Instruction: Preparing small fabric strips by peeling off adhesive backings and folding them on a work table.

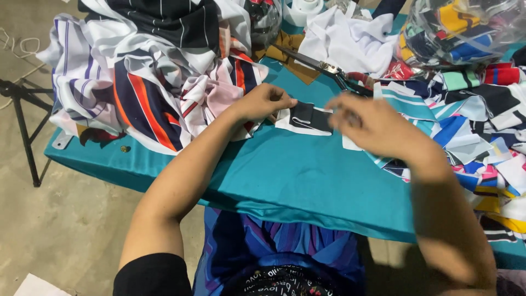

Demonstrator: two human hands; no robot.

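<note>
Under the left hand (267, 100) fingertips lies a smooth black-and-white cloth piece (307, 118), on a matt teal fabric table cover (296, 175). Beyond the right hand (368, 125) fingers, the scissors (323, 67) show dull metal blades, and further off glossy clear plastic bags (460, 27) hold coloured cloth scraps.
</note>
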